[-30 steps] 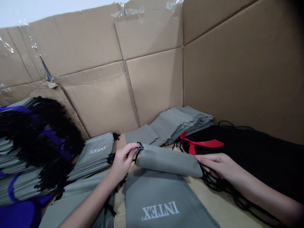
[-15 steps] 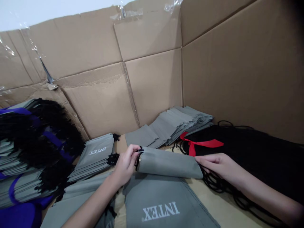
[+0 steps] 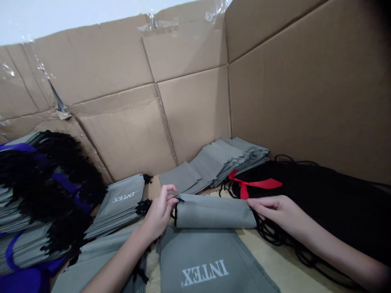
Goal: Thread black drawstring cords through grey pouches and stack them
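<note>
A grey fabric drawstring bag (image 3: 215, 211) is stretched sideways between my hands. My left hand (image 3: 163, 205) pinches its left end, where a black cord (image 3: 176, 215) hangs and a small shiny tip shows by the fingers; the index finger is raised. At the opposite top corner, my right hand (image 3: 271, 207) has thumb and fingers closed on the fabric. Below lies a stack of grey bags (image 3: 207, 256) printed INTEX, upside down from here. Just behind my right hand is a red ribbon (image 3: 259, 184) tied around a large bundle of black cords (image 3: 324, 199).
Flat grey bags (image 3: 214, 160) lie fanned against the cardboard wall (image 3: 195, 110). Corded INTEX bags (image 3: 122, 197) are stacked to the left, beside bundles tied with a blue strap (image 3: 65, 183). More grey bags (image 3: 97, 260) lie under my left forearm. Cardboard also rises on the right.
My left index finger has lifted away from the bag's end. The held bag now hangs more level, its right end slightly raised. The whole view has shifted a little.
</note>
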`<action>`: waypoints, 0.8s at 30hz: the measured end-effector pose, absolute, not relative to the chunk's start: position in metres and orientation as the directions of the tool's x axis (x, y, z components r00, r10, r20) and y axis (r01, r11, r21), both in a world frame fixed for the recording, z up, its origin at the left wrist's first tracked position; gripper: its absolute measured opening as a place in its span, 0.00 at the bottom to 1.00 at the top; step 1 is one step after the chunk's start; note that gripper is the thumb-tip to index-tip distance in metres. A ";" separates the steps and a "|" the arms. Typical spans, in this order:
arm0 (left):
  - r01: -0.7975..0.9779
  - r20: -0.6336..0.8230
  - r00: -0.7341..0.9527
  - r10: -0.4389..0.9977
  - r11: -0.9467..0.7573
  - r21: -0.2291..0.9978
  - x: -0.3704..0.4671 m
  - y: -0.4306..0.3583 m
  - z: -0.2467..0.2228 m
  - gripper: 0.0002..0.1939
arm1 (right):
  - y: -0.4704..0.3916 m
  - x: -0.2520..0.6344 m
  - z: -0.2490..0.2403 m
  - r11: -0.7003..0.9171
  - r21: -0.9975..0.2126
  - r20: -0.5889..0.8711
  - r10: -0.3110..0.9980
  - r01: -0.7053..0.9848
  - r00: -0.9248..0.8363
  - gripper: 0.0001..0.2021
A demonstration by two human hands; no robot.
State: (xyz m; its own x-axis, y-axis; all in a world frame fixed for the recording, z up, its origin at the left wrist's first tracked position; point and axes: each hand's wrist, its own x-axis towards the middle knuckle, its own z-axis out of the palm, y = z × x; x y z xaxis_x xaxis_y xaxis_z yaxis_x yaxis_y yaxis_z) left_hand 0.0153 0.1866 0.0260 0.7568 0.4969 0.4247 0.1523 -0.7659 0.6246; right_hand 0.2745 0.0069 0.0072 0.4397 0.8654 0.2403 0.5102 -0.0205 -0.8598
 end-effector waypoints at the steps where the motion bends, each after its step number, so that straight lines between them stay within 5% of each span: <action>1: 0.155 0.417 0.774 0.478 -0.780 0.606 0.015 0.187 0.028 0.10 | 0.007 0.274 0.008 -0.030 -0.864 0.230 0.864 0.503 0.448 0.20; 7: 0.158 0.421 0.792 0.442 -0.815 0.558 0.014 0.187 0.032 0.10 | 0.005 0.272 0.010 -0.022 -0.885 0.211 0.871 0.465 0.443 0.21; 14: 0.195 0.227 0.818 0.528 -0.628 0.753 0.019 0.187 0.034 0.06 | 0.005 0.271 0.011 -0.023 -0.904 0.192 0.871 0.428 0.452 0.21; 24: 0.209 0.288 0.836 0.467 -0.757 0.619 0.018 0.185 0.036 0.08 | 0.008 0.274 0.004 -0.036 -0.903 0.188 0.863 0.428 0.469 0.21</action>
State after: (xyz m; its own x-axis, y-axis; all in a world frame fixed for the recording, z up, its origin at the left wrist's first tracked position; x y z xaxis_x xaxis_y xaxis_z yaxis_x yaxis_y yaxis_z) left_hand 0.0180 0.1849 0.0356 0.8362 0.4666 0.2882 0.2089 -0.7569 0.6192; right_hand 0.2743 0.0082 0.0037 0.4695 0.8627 0.1881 0.4275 -0.0357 -0.9033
